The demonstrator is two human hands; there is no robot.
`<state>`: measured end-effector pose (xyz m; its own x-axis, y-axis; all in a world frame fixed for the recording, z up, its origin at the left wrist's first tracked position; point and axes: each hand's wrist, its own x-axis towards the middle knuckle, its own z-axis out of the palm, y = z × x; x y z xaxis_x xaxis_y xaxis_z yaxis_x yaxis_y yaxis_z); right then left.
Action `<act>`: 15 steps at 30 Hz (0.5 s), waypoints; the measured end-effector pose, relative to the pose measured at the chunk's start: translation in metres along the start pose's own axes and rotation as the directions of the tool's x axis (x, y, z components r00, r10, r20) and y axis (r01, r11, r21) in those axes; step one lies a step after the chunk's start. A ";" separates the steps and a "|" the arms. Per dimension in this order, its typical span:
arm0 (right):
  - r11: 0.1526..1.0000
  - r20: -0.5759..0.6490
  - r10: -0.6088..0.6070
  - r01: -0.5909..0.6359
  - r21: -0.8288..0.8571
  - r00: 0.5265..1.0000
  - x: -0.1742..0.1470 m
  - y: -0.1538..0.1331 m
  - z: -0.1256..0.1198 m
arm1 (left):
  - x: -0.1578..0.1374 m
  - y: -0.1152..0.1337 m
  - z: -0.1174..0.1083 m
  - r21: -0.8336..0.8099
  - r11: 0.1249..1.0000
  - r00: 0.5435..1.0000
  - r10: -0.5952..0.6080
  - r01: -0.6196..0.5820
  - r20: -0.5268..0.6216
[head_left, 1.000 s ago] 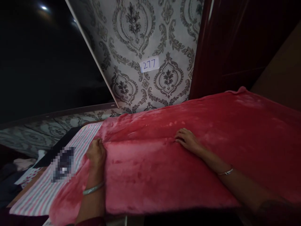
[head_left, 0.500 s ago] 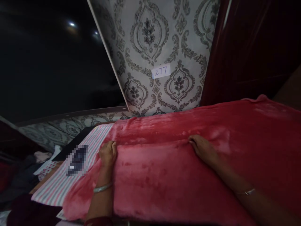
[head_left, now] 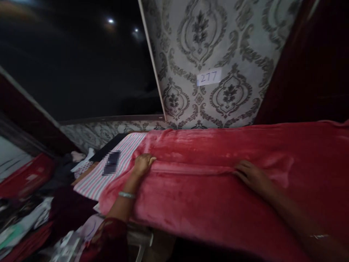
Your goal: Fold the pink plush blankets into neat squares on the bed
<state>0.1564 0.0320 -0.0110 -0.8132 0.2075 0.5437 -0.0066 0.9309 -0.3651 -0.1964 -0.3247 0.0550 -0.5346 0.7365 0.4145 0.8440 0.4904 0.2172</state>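
Across the red blanket [head_left: 212, 203], fold [head_left: 191, 169] now narrower, between hands [head_left: 142, 164] [head_left: 252, 176]

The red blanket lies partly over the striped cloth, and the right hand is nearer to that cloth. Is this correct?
Not quite: the head view shows the left hand nearer to the striped cloth. The red blanket does lie partly over it.

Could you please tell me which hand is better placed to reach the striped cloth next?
Probably the left hand: it holds the red blanket near the striped cloth, while the right hand is farther away.
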 end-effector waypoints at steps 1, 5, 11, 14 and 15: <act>1.000 -0.009 0.011 -0.011 0.004 1.000 0.000 0.001 0.001 | -0.001 0.000 0.000 -0.003 1.000 0.999 0.012 -0.012 0.034; 0.999 -0.020 0.046 -0.046 0.010 0.999 -0.001 0.003 0.003 | -0.010 -0.003 -0.004 -0.013 0.999 0.991 0.050 -0.049 0.120; 0.999 -0.059 0.030 -0.031 -0.016 0.998 -0.005 0.008 0.004 | -0.025 -0.023 -0.028 -0.057 0.986 0.986 -0.151 0.156 0.074; 0.999 -0.095 -0.020 0.016 -0.050 0.995 -0.005 0.015 0.008 | -0.027 -0.043 -0.036 -0.006 0.924 0.924 -0.381 0.381 -0.024; 0.998 -0.100 -0.036 0.030 -0.059 0.994 -0.005 0.016 0.009 | -0.027 -0.049 -0.036 -0.002 0.895 0.894 -0.446 0.446 -0.039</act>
<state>0.1555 0.0431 -0.0266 -0.7501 0.2031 0.6294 0.0035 0.9529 -0.3033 -0.2221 -0.3856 0.0653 -0.8528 0.4215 0.3082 0.5167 0.7668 0.3809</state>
